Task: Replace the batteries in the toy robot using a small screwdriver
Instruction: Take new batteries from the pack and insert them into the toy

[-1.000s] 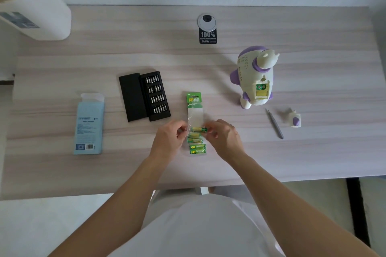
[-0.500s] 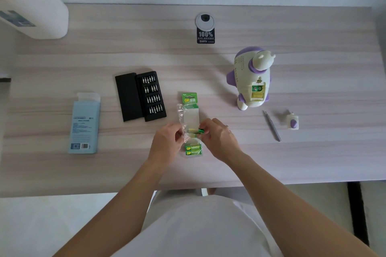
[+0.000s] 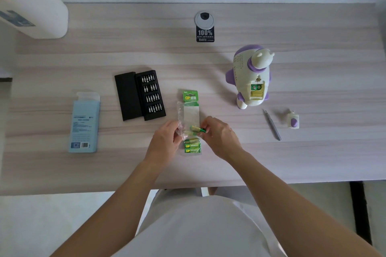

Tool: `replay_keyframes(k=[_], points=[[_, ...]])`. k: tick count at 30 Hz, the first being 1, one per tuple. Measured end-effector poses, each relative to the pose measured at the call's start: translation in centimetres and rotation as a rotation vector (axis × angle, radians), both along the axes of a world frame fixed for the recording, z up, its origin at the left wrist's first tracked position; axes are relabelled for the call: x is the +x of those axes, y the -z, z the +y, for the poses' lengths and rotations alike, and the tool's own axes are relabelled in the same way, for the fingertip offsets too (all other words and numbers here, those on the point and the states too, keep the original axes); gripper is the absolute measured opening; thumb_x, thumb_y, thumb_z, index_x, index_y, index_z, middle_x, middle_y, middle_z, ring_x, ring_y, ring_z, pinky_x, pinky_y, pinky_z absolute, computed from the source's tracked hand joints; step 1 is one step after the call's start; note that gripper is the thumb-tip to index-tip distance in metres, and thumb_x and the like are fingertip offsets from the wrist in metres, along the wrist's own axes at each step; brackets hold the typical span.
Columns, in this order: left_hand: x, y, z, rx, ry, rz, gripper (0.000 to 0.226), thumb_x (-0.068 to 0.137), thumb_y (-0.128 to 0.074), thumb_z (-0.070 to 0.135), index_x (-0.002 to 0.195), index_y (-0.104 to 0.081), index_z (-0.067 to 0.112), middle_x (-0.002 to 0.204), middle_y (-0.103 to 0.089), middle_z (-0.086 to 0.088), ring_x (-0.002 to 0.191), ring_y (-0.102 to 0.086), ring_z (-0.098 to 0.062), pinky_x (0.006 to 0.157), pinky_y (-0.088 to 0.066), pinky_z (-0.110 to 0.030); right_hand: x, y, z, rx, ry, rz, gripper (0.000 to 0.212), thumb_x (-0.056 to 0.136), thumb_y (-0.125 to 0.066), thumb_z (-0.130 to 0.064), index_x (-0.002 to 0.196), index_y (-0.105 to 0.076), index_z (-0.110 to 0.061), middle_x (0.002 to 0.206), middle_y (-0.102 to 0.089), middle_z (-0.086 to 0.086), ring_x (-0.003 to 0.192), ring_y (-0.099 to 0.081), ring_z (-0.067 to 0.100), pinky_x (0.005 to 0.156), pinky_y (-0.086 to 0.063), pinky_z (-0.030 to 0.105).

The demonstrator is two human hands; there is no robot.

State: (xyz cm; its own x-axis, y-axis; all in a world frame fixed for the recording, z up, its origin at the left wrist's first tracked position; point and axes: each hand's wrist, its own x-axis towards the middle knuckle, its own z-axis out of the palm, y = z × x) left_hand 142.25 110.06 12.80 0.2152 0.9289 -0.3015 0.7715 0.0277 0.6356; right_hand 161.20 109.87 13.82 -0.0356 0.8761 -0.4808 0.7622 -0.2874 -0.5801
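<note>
A green battery pack (image 3: 190,108) lies on the table in front of me, its clear plastic torn open. My left hand (image 3: 165,142) pinches the plastic at the pack's left side. My right hand (image 3: 219,135) pinches a green battery (image 3: 197,129) that sticks out of the pack. The white and purple toy robot (image 3: 249,75) lies at the right with its battery bay open and batteries inside. A thin grey screwdriver (image 3: 272,125) and the small battery cover (image 3: 293,121) lie right of my hands.
An open black case of screwdriver bits (image 3: 140,95) sits left of the pack. A light blue box (image 3: 84,123) lies further left. A white cylinder (image 3: 35,6) stands at the back left, and a cable grommet with a black label (image 3: 204,26) at the back centre.
My right hand has drawn the battery a little further out of the pack, tilting it. The view has shifted slightly.
</note>
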Motion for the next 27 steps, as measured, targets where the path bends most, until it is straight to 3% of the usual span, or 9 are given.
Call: replay_keyframes(k=[3,5,8,11,17,21,24,27], points=[[-0.3,-0.8,0.4,-0.077,-0.078,-0.053,0.013,0.091,-0.070,0.011,0.093,-0.058,0.017,0.086,-0.065,0.001,0.077,-0.062,-0.016,0.070,-0.050,-0.027,0.3,-0.6,0.0,-0.011,0.031,0.008,0.017,0.093,-0.065,-0.031,0.103,-0.059,-0.018,0.098,-0.066,0.000,0.088,-0.060,0.026,0.068,-0.045,0.032],[-0.6,-1.3,0.6,-0.099,-0.110,-0.088,0.014,0.092,-0.070,0.014,0.093,-0.058,0.021,0.087,-0.067,0.002,0.080,-0.064,-0.014,0.073,-0.052,-0.023,0.5,-0.9,0.0,-0.024,0.039,0.005,0.016,0.094,-0.064,-0.031,0.105,-0.060,-0.019,0.099,-0.067,0.000,0.088,-0.060,0.026,0.068,-0.044,0.032],[-1.3,-1.9,0.8,-0.081,-0.135,-0.124,0.010,0.091,-0.070,0.014,0.095,-0.063,0.019,0.086,-0.067,0.005,0.082,-0.063,-0.008,0.069,-0.045,-0.008,0.8,-1.2,-0.1,-0.022,0.054,-0.003,0.015,0.094,-0.063,-0.033,0.102,-0.060,-0.021,0.098,-0.068,-0.001,0.087,-0.061,0.026,0.069,-0.048,0.034],[-2.0,-2.3,0.8,-0.035,-0.171,-0.130,0.014,0.091,-0.069,0.010,0.103,-0.071,0.017,0.089,-0.069,0.005,0.081,-0.061,-0.003,0.070,-0.043,-0.003,1.1,-1.4,-0.4,0.011,0.088,0.010,0.015,0.093,-0.064,-0.035,0.099,-0.061,-0.022,0.095,-0.067,-0.003,0.085,-0.061,0.025,0.071,-0.051,0.035],[-3.4,-3.6,1.0,0.073,-0.287,-0.149,0.012,0.096,-0.063,0.012,0.106,-0.069,0.013,0.099,-0.069,-0.002,0.082,-0.060,-0.001,0.069,-0.044,-0.006,1.2,-2.0,-0.7,0.144,0.174,0.005,0.012,0.093,-0.066,-0.030,0.102,-0.063,-0.023,0.091,-0.064,-0.011,0.078,-0.062,0.018,0.066,-0.048,0.031],[-3.1,-5.5,1.5,0.156,-0.313,-0.210,0.009,0.098,-0.058,0.013,0.104,-0.064,0.008,0.095,-0.066,-0.004,0.075,-0.057,0.001,0.067,-0.041,-0.005,1.1,-3.1,-0.8,0.259,0.285,0.105,0.010,0.091,-0.069,-0.022,0.100,-0.065,-0.022,0.089,-0.064,-0.010,0.069,-0.065,0.013,0.065,-0.055,0.036],[-2.4,-6.8,2.1,0.203,-0.268,-0.288,0.006,0.100,-0.057,0.018,0.101,-0.061,0.014,0.083,-0.062,-0.001,0.068,-0.055,-0.003,0.064,-0.044,-0.014,0.8,-4.2,-0.9,0.341,0.356,0.220,0.011,0.089,-0.070,-0.018,0.099,-0.068,-0.023,0.089,-0.066,-0.009,0.071,-0.067,0.012,0.065,-0.059,0.041],[-1.1,-7.8,2.7,0.198,-0.193,-0.405,0.016,0.098,-0.054,0.038,0.102,-0.058,0.023,0.088,-0.065,-0.002,0.077,-0.065,-0.020,0.069,-0.056,-0.042,0.9,-5.7,-1.2,0.408,0.465,0.319,0.016,0.086,-0.073,-0.013,0.100,-0.072,-0.021,0.090,-0.069,-0.007,0.073,-0.068,0.014,0.063,-0.060,0.040]])
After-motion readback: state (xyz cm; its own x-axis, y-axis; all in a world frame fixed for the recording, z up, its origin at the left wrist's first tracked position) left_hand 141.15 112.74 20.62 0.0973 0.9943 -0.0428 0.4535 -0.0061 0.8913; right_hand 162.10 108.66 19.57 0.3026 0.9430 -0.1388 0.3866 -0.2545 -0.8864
